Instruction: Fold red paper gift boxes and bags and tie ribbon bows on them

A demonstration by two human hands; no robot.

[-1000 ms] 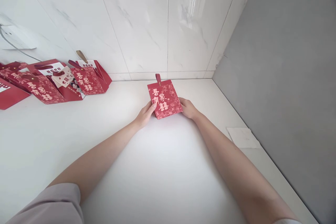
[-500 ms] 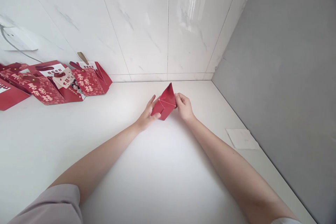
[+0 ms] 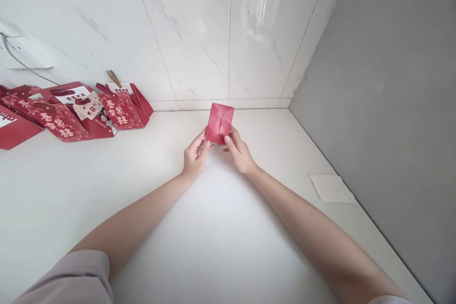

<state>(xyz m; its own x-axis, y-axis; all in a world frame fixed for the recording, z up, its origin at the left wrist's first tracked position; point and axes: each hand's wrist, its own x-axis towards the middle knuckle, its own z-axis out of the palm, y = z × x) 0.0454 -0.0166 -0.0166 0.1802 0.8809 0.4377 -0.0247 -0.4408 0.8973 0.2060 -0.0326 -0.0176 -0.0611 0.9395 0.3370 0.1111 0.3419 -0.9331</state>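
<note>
A small red gift box (image 3: 218, 121) of folded card is held up over the white table, tilted so that a plain rectangular face with a slit down its middle points at me. My left hand (image 3: 195, 154) grips its lower left edge, thumb at the near corner. On the opposite side, my right hand (image 3: 241, 151) holds the lower right corner, its thumb pressed on the face. Some fingertips are hidden behind the box.
Several red gift boxes (image 3: 121, 113) with ribbon handles and printed characters stand at the left by the tiled wall (image 3: 192, 33). A flat white sheet (image 3: 331, 188) lies at the right beside a grey panel (image 3: 392, 104). A cable (image 3: 24, 64) runs from a wall socket (image 3: 30, 52).
The box has been turned and raised, so its slit face now shows instead of the pointed side. My right hand has shifted from the upper right edge to the lower right corner.
</note>
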